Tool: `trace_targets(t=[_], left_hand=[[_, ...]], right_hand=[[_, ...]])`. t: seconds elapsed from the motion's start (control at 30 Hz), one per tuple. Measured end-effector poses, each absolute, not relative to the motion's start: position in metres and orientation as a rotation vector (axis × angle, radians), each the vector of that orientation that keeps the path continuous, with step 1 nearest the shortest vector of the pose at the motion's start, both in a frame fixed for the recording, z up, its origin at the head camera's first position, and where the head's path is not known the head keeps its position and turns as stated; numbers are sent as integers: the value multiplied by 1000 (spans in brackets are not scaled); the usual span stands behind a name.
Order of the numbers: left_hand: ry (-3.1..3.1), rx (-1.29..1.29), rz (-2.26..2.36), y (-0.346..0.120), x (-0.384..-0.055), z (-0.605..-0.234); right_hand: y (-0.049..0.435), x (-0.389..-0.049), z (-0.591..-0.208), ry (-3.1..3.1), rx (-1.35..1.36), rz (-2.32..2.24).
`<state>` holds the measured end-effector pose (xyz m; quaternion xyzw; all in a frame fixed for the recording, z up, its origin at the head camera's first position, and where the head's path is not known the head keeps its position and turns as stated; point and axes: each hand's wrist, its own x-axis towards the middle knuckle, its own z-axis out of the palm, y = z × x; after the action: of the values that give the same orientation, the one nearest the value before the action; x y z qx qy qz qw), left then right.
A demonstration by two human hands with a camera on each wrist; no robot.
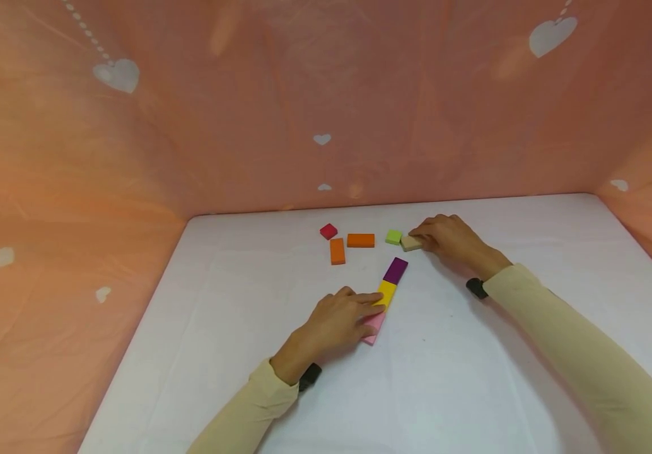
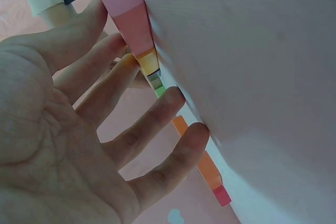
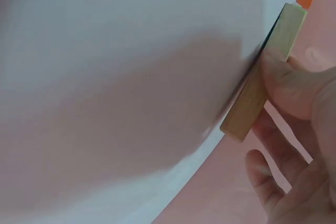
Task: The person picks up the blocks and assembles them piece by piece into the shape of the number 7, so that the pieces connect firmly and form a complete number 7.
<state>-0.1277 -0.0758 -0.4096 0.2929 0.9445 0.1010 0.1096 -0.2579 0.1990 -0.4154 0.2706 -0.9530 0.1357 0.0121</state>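
Observation:
My left hand (image 1: 331, 323) rests its fingertips and thumb on a row of wooden blocks, touching the yellow block (image 1: 388, 291) and the pink block (image 1: 376, 324). At the row's far end, a purple block (image 1: 396, 270) meets the yellow one. In the left wrist view the fingers (image 2: 142, 129) are spread, two of them touching the tabletop. Farther back, my right hand (image 1: 455, 243) pinches a plain wooden block (image 3: 254, 90) between thumb and fingers. That block lies beside a light green block (image 1: 393, 237); the fingers partly cover its right end.
Left of the green block lie one orange block (image 1: 360, 240), another orange block (image 1: 337, 251) turned lengthwise, and a red block (image 1: 328, 231). A white cloth (image 1: 235, 284) covers the table. Pink curtains with hearts (image 1: 417, 113) hang behind and at both sides.

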Motion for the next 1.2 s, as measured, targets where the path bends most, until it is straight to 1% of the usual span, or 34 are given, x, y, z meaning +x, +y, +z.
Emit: trace_targets(t=[0.2,0.7,1.03,1.2], left_hand=[[2783,887,278,-76,-128,-410],[2777,865,285,-76,-128,-409],[2779,870,284,-77,-128,-409],[2779,879,281,-77,-128,-409]], right_hand=[[194,-261,-416,-2993,831,419],[193,-260,-411,-2998,907,577],[192,-260,-409,-2906,1105,621],[190,-261,-412,-2908,1133,614]])
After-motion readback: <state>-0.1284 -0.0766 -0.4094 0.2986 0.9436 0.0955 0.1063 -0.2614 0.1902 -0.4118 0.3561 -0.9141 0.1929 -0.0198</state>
